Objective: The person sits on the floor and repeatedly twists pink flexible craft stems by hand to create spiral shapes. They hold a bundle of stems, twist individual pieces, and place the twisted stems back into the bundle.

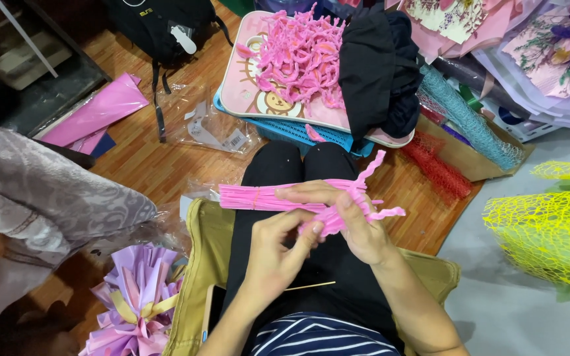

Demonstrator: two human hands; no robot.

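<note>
Both hands work over the lap: left hand [273, 254] fingers pinch one curled pink pipe cleaner [364, 198], right hand [357, 224] grasps one bundle of straight pink pipe cleaners [258, 196]. One pink tray [245, 92] of curled pieces lies beyond on the floor.

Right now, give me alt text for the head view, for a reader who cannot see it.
Two bare hands, left hand and right hand, grip a bundle of pink pipe cleaners over a lap. Ahead, a pink tray holds twisted pink pieces; yellow mesh lies right.

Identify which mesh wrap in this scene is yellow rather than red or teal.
The yellow mesh at the right edge; the red mesh and teal mesh lie nearer the tray.
</note>
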